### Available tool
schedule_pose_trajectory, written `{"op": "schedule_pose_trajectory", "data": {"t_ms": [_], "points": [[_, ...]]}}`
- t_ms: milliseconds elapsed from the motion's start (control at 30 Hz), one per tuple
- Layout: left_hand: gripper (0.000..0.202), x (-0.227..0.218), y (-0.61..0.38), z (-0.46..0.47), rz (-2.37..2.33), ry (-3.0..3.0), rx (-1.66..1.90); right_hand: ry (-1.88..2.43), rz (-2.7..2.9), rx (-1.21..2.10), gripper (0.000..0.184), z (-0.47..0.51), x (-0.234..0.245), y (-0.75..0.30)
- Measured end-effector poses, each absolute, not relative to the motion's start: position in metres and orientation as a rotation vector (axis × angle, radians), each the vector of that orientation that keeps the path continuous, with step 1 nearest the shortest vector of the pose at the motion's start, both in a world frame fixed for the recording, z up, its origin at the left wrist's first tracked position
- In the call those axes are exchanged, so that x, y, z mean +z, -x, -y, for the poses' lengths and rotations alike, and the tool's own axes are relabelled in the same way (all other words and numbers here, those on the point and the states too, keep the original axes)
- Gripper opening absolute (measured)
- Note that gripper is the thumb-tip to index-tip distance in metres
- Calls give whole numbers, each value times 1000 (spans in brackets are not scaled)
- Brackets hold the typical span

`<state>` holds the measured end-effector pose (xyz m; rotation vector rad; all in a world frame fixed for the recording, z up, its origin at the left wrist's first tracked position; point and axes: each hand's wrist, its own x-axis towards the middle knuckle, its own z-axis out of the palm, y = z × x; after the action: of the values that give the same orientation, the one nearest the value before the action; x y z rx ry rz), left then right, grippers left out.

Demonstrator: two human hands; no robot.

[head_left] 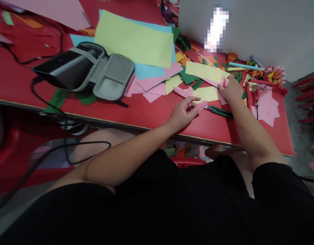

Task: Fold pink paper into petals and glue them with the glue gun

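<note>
On the red table, my left hand [183, 114] is closed with a folded pink paper strip [203, 104] between thumb and fingers. My right hand [232, 89], farther to the right, pinches another small folded pink paper piece [224, 81] above loose pink and yellow sheets. A green utility knife [220, 111] lies between the two hands, its tip close to the strip in my left hand. Just beyond my left hand rests a folded pink paper [182, 91]. Behind it is a yellow paper sheet [205, 94], partly covered.
An open grey-lined case [114, 76] with a dark device [70, 66] and cable sits at left. Large yellow paper [133, 39] lies behind it. Rolled paper tubes [245, 65] and paper flowers [273, 75] are at the right, against a grey panel [256, 27].
</note>
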<state>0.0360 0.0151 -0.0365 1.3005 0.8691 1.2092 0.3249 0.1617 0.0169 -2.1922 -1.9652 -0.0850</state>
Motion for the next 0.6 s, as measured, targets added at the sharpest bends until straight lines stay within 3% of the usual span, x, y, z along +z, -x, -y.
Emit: {"op": "schedule_pose_trajectory", "data": {"t_ms": [233,367,600], "points": [[38,-38,-33,-11,-850,-1281,1154,2365,1957,59,54,-167,32,-317],[36,-38,-33,-10,-856,-1286,1144,2268,1909,107,37,-160,31,-323],[42,-35,-31,-8,-848,-1208,1142,1858,1825,329,28,-133,36,-318]]}}
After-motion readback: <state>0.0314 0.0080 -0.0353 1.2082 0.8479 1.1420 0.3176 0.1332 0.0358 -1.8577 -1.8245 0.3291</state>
